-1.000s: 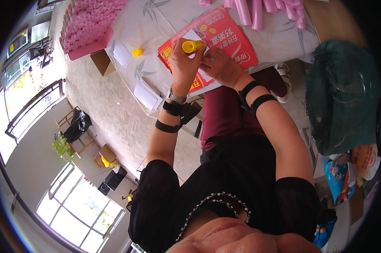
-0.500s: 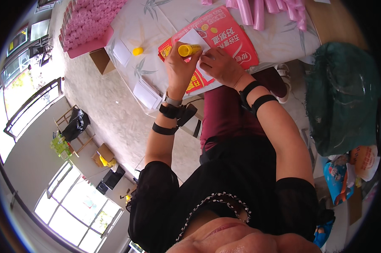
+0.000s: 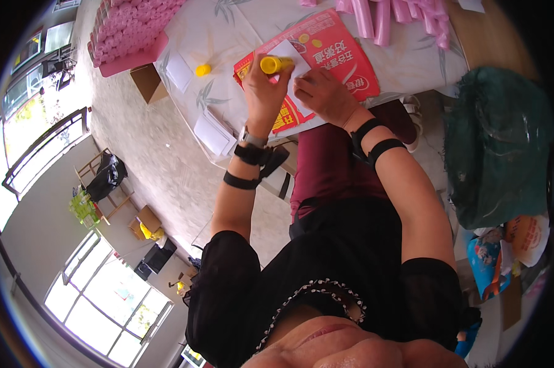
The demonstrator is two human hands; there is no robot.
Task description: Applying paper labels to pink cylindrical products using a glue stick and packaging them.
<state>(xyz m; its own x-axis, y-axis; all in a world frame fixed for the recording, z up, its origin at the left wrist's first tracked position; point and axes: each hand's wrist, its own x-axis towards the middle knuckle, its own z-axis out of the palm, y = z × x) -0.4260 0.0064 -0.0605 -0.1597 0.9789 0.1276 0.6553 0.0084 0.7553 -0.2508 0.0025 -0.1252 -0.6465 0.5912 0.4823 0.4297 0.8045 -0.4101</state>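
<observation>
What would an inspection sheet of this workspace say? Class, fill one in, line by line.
Surface: table under a pale leaf-print cloth.
Job's things: yellow tube in the left hand; white paper on a red printed sheet under the right hand.
Clutter: yellow cap, pink rolls, white slips.
Fingers: left closed around the tube; right pressing the paper flat.
Cables: nothing seen.
Surroundings: green sack, cardboard box, windows.

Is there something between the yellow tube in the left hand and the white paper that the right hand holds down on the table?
Nothing visible. The left hand grips the yellow tube directly over the white paper, which lies on the red sheet. The right hand presses the paper's near edge, beside the tube and not under it.
</observation>
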